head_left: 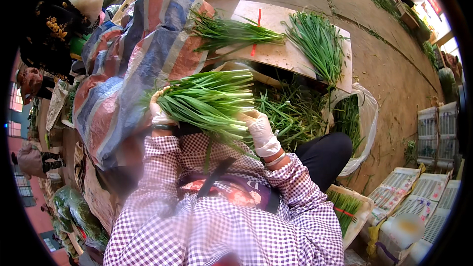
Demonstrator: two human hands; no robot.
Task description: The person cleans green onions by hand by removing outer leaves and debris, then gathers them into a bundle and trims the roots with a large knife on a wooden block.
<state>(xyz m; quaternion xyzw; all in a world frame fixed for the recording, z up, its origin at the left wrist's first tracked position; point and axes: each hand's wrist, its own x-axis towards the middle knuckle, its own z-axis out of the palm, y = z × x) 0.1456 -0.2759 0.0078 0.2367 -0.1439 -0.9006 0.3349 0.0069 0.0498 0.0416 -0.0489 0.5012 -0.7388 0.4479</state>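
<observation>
Clasping a green bundle (204, 99) between left hand (159, 111) and right hand (259, 130), I see on camera printed purple cloth (241, 192) (one pale letter) below both.

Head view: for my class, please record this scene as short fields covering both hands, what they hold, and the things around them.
Left hand: gloved, holding the leafy end of the green bundle
Right hand: gloved, at the pale stalk ends; fingers partly hidden
Board: pale, bearing two bunches, one across a red strip, another right of it
Left side: striped sheet
Right side: plastic bag containing greens
</observation>
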